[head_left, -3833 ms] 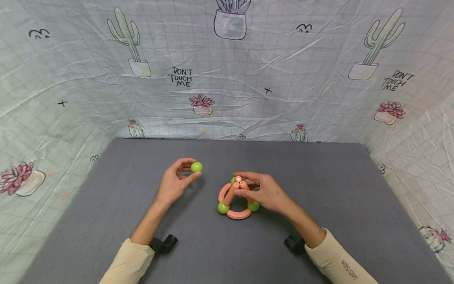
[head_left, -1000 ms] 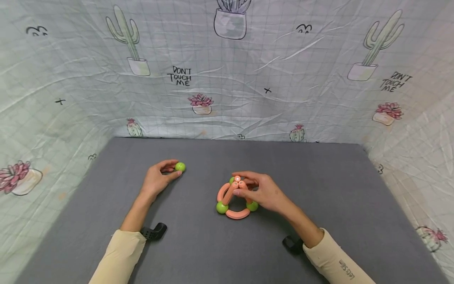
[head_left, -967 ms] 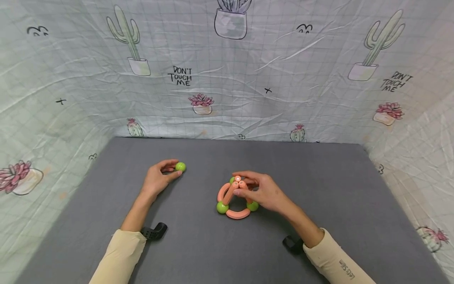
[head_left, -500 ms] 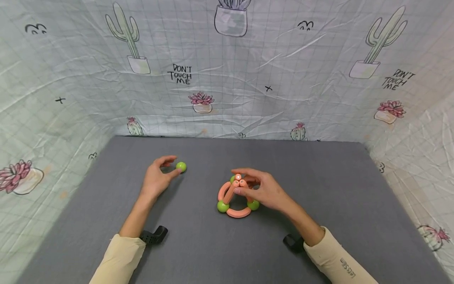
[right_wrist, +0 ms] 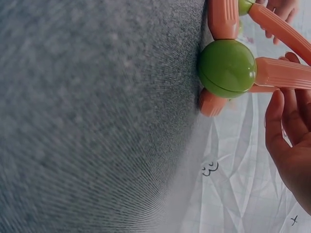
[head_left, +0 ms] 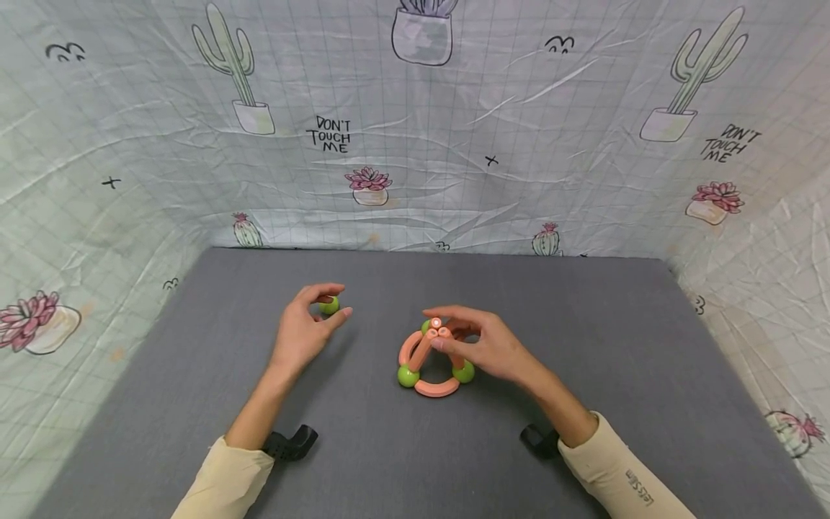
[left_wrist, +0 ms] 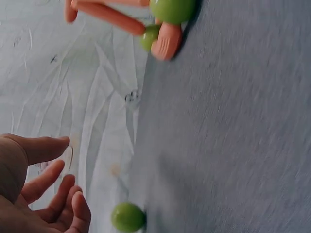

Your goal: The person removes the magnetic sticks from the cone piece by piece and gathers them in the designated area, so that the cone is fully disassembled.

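A frame of orange toy building rods (head_left: 437,389) and green balls (head_left: 408,375) stands on the table. Curved rods link the balls into a ring, and three straight rods (head_left: 421,352) lean up to meet at the top. My right hand (head_left: 490,344) holds these rods near their upper ends, thumb in front and fingers behind; the right wrist view shows a rod (right_wrist: 282,73) between them. A loose green ball (head_left: 329,305) rests on the table at left. My left hand (head_left: 303,326) hovers just over it, thumb and fingers parted, holding nothing. The left wrist view shows this ball (left_wrist: 128,217) apart from the fingertips.
The grey tabletop (head_left: 363,454) lies under everything. A pale sheet with cactus drawings (head_left: 415,130) hangs at the back and both sides. Each wrist wears a black camera mount (head_left: 292,443).
My left hand carried the green ball leftward and set it on the table. Its fingers then parted, and the hand shifted slightly right, off the ball. The right hand stays at the rods.
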`<state>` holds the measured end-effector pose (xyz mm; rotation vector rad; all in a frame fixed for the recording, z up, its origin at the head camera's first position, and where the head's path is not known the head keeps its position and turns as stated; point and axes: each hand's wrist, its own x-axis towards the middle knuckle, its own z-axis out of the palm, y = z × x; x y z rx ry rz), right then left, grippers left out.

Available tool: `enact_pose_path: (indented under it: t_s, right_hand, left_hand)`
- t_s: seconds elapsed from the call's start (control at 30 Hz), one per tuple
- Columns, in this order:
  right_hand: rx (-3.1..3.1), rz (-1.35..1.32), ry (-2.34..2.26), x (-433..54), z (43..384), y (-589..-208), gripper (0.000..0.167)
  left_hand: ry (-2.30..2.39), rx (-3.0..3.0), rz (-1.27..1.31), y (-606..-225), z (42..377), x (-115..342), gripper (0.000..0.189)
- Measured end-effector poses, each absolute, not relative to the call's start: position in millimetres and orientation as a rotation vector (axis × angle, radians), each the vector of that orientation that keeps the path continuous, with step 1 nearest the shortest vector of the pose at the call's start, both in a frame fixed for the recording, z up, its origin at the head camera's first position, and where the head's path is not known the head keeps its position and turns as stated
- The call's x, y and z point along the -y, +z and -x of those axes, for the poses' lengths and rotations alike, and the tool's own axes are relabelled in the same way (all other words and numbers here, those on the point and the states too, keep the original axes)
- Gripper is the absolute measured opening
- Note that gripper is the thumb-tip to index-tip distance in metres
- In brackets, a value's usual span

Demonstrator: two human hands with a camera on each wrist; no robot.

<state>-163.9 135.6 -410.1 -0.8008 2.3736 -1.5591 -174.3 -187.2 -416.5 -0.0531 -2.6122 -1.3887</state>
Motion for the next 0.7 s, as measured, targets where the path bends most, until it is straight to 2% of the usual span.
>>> enact_pose_path:
  t_s: [0.7]
  right_hand:
    - [-2.443,0.833,-1.490,-138.1,166.9,-405.9,0.038]
  left_hand:
    - [-1.748,2.498,0.474,-427.9,138.6,125.6,0.036]
